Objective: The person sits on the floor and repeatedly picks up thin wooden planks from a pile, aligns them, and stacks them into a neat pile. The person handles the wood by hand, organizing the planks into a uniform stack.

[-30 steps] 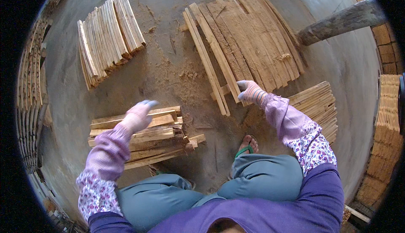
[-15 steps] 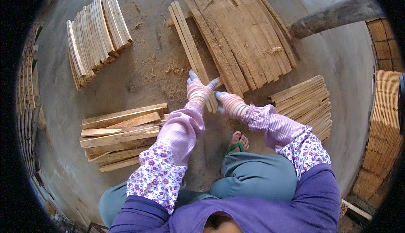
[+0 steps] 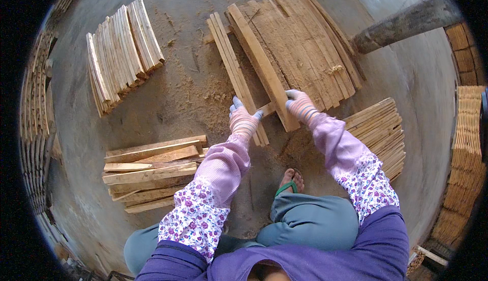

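Note:
My left hand [image 3: 244, 121], in a striped glove with pale fingertips, straddles the near part of a narrow pair of wooden strips [image 3: 229, 60], fingers on one side and thumb on the other. My right hand [image 3: 302, 107], gloved alike, grips the right side of a wooden plank [image 3: 264, 70] close to its near end. That plank stands tilted along the left edge of a wide stack of sawdust-covered boards [image 3: 310, 52]. Under the strips and the plank, a crosspiece [image 3: 266, 110] shows in the gap between them.
Stacked strips [image 3: 124, 52] lie at the far left, rougher pieces [image 3: 152, 171] at the near left, and another bundle [image 3: 378, 133] at the right. A thick grey post [image 3: 406, 21] slants behind the boards. Sawdust [image 3: 216, 95] covers part of the floor. My sandalled foot [image 3: 291, 180] is close by.
My right hand has moved right, from beside the strips to the plank at the stack's edge. The plank now stands tilted up and apart from the boards. My left hand stays at the strips.

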The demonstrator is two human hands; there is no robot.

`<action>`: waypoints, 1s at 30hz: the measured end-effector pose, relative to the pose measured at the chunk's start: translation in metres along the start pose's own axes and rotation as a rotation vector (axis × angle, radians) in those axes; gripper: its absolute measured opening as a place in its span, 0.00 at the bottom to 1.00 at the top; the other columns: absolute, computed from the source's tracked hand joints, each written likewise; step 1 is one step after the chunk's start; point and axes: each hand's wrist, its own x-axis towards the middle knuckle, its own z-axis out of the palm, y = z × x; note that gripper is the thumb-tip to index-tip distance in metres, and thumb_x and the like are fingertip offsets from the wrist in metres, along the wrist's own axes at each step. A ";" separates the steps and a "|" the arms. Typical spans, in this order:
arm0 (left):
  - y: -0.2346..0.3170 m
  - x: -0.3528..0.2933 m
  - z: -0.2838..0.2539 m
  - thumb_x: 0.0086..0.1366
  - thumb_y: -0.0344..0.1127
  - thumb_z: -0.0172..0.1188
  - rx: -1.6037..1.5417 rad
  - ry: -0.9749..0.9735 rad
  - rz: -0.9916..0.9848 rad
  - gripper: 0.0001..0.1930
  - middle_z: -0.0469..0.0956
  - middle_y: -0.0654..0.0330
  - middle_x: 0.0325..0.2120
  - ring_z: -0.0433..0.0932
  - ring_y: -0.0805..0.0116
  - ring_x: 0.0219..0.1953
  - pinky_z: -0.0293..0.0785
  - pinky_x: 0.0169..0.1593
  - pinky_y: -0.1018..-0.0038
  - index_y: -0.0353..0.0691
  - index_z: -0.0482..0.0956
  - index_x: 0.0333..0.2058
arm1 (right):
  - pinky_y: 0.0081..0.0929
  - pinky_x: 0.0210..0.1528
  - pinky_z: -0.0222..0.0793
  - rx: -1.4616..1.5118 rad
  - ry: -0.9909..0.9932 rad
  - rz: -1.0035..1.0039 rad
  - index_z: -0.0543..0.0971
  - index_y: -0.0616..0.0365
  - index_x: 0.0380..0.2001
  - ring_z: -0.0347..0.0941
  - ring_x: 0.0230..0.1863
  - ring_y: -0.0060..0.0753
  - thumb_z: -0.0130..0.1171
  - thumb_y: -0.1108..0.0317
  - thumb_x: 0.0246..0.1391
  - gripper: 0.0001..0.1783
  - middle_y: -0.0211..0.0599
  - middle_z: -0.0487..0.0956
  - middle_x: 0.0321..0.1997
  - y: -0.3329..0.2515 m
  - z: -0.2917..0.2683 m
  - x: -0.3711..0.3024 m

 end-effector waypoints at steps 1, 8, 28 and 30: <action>-0.001 0.001 0.000 0.54 0.51 0.74 -0.006 -0.008 0.000 0.59 0.56 0.39 0.68 0.60 0.43 0.69 0.61 0.69 0.58 0.35 0.42 0.72 | 0.31 0.55 0.71 0.265 -0.037 0.062 0.77 0.61 0.57 0.77 0.50 0.38 0.52 0.74 0.49 0.29 0.43 0.81 0.52 0.006 -0.006 0.000; -0.012 0.002 -0.006 0.49 0.53 0.77 -0.098 0.022 0.034 0.62 0.59 0.37 0.66 0.62 0.42 0.67 0.62 0.68 0.60 0.33 0.44 0.71 | 0.33 0.39 0.77 0.634 -0.139 -0.058 0.64 0.55 0.65 0.78 0.39 0.30 0.58 0.60 0.62 0.31 0.39 0.81 0.48 0.020 -0.031 -0.016; -0.002 -0.018 -0.019 0.56 0.47 0.71 0.045 0.200 0.233 0.49 0.58 0.43 0.67 0.58 0.43 0.68 0.56 0.71 0.57 0.41 0.52 0.71 | 0.42 0.44 0.78 0.823 -0.308 0.078 0.69 0.57 0.62 0.81 0.41 0.45 0.60 0.65 0.57 0.29 0.49 0.82 0.46 0.033 -0.028 -0.011; -0.002 -0.021 -0.016 0.56 0.46 0.71 0.046 0.197 0.280 0.48 0.59 0.43 0.66 0.58 0.43 0.68 0.57 0.70 0.56 0.41 0.53 0.70 | 0.42 0.52 0.75 0.316 -0.059 -0.133 0.66 0.56 0.65 0.79 0.48 0.52 0.61 0.65 0.54 0.35 0.54 0.80 0.50 0.032 -0.020 -0.014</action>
